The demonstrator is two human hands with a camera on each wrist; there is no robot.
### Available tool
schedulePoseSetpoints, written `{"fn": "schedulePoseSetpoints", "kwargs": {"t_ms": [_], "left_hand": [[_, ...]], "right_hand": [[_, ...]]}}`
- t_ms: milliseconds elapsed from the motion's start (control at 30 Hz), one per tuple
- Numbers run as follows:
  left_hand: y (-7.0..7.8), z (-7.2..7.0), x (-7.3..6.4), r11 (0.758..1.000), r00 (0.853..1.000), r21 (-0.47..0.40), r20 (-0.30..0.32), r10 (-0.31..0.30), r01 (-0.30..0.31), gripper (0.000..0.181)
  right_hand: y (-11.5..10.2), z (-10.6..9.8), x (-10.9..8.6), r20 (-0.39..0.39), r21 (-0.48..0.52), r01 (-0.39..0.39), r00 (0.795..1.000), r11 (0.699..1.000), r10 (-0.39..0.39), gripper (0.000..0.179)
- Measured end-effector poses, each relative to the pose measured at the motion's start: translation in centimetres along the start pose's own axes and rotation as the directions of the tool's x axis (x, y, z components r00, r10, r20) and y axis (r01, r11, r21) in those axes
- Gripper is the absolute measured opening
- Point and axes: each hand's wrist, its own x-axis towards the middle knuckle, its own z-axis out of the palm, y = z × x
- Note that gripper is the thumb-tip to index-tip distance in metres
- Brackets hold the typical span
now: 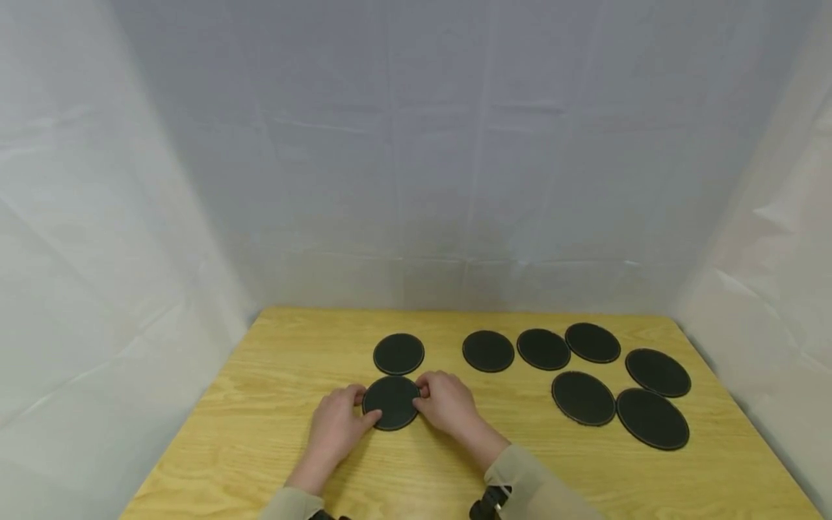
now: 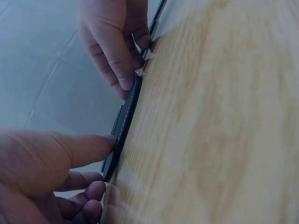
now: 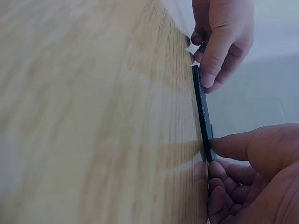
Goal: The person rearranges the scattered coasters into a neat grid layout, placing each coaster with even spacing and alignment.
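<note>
Between my two hands a round black coaster [image 1: 392, 403] with a stitched rim lies low at the wooden table. My left hand [image 1: 339, 421] pinches its left edge, thumb on top and curled fingers at the side. On the opposite edge my right hand [image 1: 450, 406] grips it the same way. The left wrist view shows the coaster [image 2: 125, 125] edge-on, close over the wood, with the left thumb pressing its upper face. In the right wrist view the right thumb rests on the coaster [image 3: 202, 109] near its rim. Directly behind it lies another black coaster [image 1: 399, 354], almost touching.
Several more black coasters lie flat to the right, among them a back one [image 1: 488, 351], a middle one [image 1: 583, 399] and a front right one [image 1: 652, 419]. White sheeting [image 1: 416, 180] hangs behind and beside the table [image 1: 260, 433].
</note>
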Motion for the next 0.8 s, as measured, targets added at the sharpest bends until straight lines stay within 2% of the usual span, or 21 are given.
{"fn": "schedulePoseSetpoints", "kwargs": {"t_ms": [600, 800], "left_hand": [[0.08, 0.18, 0.23, 1.0, 1.0, 0.0, -0.006, 0.002, -0.002, 0.049], [0.54, 0.2, 0.32, 1.0, 1.0, 0.025, 0.002, 0.002, -0.002, 0.052]], "right_hand": [[0.31, 0.03, 0.16, -0.013, -0.001, 0.0, 1.0, 1.0, 0.0, 0.022], [0.93, -0.45, -0.18, -0.006, 0.048, 0.022, 1.0, 0.999, -0.022, 0.023]]}}
